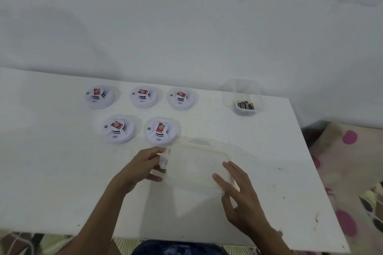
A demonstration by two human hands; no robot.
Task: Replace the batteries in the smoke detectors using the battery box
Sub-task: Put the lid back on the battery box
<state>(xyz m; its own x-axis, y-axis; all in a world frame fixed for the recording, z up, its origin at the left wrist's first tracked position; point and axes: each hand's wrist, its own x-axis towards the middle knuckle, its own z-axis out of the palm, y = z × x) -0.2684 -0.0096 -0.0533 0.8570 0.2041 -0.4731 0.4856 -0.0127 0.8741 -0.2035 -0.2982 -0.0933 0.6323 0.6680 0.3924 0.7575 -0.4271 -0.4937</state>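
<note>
Both hands on a clear plastic lid [194, 163], near centre of the desk [62, 172]. Left hand [143, 168] pinches the tab at the lid's left end; right hand [242, 198] lies with fingers straight and spread over its near right corner. Five smoke detectors [159, 131] in two rows, far left of the lid, nearest one just beside it. Battery box [244, 99], clear, batteries [245, 105] inside, stands far right, close to the desk's far edge. Bare desk near left and along the right edge.
</note>
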